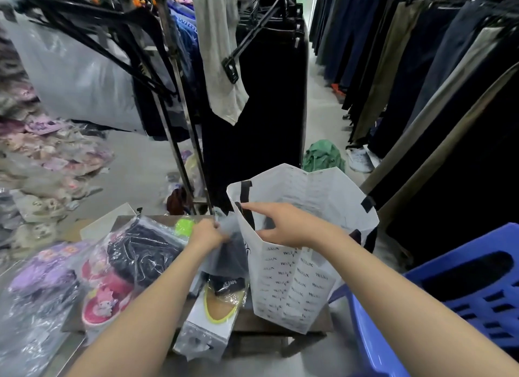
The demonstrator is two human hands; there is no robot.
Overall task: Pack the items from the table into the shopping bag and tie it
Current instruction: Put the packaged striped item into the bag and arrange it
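Note:
A white printed shopping bag [297, 281] with black handles stands open on the small table [280, 324]. My right hand [283, 223] grips the bag's near rim and holds its mouth open, index finger stretched along the edge. My left hand [206, 235] pinches the top of a frosted plastic packet [230, 253] holding a dark garment, lifted just left of the bag's mouth. Below lie a yellow-soled shoe in plastic [222, 306] on a white box [202, 334], a black garment in clear wrap [143, 253], pink slippers [105, 295] and purple slippers [45, 272].
A blue plastic stool or crate [460, 306] sits close on the right. Racks of hanging trousers [421, 81] line the right and centre. Piles of bagged slippers [42, 163] fill the left floor. A green garment [323, 154] lies on the floor behind the bag.

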